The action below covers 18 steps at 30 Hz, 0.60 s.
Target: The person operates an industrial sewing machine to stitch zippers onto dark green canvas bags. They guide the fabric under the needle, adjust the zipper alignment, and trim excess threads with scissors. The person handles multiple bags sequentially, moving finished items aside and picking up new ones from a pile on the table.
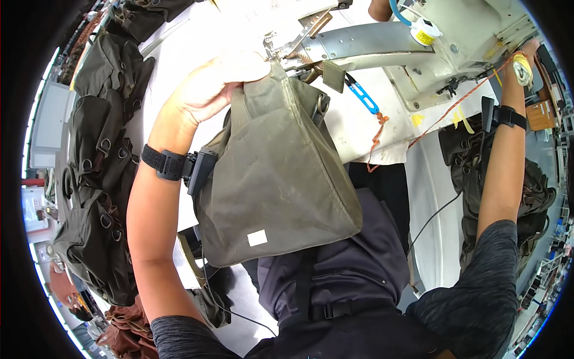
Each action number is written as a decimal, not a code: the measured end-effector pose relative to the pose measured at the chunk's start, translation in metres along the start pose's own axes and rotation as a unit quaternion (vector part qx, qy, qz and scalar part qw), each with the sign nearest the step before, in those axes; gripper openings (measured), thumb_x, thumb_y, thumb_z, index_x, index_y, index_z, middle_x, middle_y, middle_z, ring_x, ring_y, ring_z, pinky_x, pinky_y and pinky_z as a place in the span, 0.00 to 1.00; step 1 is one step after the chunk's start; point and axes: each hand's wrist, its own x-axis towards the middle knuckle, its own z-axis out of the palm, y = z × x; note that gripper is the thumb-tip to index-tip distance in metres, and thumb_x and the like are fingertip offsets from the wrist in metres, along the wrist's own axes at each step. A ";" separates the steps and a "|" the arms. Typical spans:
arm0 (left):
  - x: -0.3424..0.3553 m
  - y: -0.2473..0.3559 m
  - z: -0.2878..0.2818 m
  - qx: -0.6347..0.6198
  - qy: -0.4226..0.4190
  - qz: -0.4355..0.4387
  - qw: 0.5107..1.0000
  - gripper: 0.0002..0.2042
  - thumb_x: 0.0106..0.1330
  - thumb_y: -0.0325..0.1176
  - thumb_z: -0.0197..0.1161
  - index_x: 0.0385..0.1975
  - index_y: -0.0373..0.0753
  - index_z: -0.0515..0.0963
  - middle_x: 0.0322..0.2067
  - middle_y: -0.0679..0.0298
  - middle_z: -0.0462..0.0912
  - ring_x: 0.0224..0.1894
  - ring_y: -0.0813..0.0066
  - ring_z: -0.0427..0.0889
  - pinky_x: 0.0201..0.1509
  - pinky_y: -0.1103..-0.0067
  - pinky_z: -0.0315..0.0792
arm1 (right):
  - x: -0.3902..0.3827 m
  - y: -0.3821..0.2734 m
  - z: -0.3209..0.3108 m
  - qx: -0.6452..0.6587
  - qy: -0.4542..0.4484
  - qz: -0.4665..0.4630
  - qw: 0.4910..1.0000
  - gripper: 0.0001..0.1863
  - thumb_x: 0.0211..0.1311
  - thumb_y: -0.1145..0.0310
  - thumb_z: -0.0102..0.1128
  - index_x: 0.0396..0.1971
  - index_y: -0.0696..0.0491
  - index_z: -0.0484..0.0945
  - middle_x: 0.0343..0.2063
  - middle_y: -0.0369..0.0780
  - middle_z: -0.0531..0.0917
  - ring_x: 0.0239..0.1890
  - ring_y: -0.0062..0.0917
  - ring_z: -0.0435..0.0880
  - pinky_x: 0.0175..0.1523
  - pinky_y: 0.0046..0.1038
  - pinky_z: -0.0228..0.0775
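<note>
An olive-green fabric bag (272, 173) hangs from the sewing machine (368, 46) down in front of me, a small white label near its lower edge. My left hand (209, 84) is closed on the bag's top edge, thumb over it, close to the machine's needle area. The bag's top reaches the needle area; its exact contact there is lost in glare. My right hand (527, 52) stretches to the far right end of the machine. Its fingers are hidden, and a pale yellow-white wrap or roll (522, 70) shows beside the wrist.
Blue thread snips (362, 96) lie on the white table, tied to an orange cord (378, 128). More olive bags (98, 119) are piled at the left, with others (526, 179) at the right. Reddish-brown fabric (127, 326) sits lower left. Thin black cables run beside me.
</note>
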 end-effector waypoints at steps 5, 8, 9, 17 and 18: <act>0.002 0.006 0.001 0.007 -0.017 -0.023 1.000 0.10 0.68 0.25 0.68 0.48 0.31 0.84 0.45 0.63 0.86 0.50 0.76 0.83 0.60 0.80 0.76 | 0.002 0.005 -0.005 0.011 -0.013 0.041 0.999 0.31 0.69 0.39 0.50 0.26 0.56 0.77 0.23 0.43 0.82 0.27 0.32 0.84 0.36 0.34 0.76; 0.001 0.009 0.002 0.029 0.007 -0.035 0.999 0.11 0.68 0.25 0.69 0.48 0.31 0.84 0.45 0.63 0.87 0.51 0.76 0.83 0.59 0.80 0.77 | -0.008 0.000 -0.004 0.003 -0.028 0.065 0.998 0.31 0.69 0.39 0.51 0.26 0.56 0.77 0.21 0.43 0.81 0.26 0.33 0.84 0.34 0.37 0.76; 0.001 0.009 0.001 0.033 0.012 -0.037 0.999 0.11 0.68 0.25 0.69 0.48 0.31 0.84 0.45 0.63 0.87 0.51 0.76 0.83 0.59 0.80 0.77 | -0.004 0.004 -0.004 -0.005 -0.024 0.061 0.998 0.31 0.69 0.39 0.51 0.26 0.56 0.77 0.20 0.43 0.81 0.25 0.33 0.84 0.33 0.38 0.76; 0.004 0.013 0.001 0.038 0.016 -0.034 0.999 0.11 0.66 0.22 0.69 0.47 0.30 0.84 0.44 0.62 0.87 0.50 0.74 0.85 0.58 0.80 0.78 | 0.040 0.030 -0.010 0.028 -0.025 0.046 0.998 0.28 0.69 0.43 0.56 0.30 0.57 0.80 0.24 0.43 0.83 0.28 0.32 0.85 0.36 0.34 0.77; 0.005 0.013 0.002 0.047 0.029 -0.033 0.998 0.11 0.65 0.22 0.69 0.47 0.31 0.84 0.43 0.62 0.87 0.49 0.74 0.85 0.57 0.80 0.79 | 0.043 0.028 -0.016 -0.062 -0.005 -0.063 0.996 0.27 0.69 0.45 0.57 0.31 0.58 0.81 0.24 0.43 0.84 0.29 0.32 0.86 0.37 0.33 0.77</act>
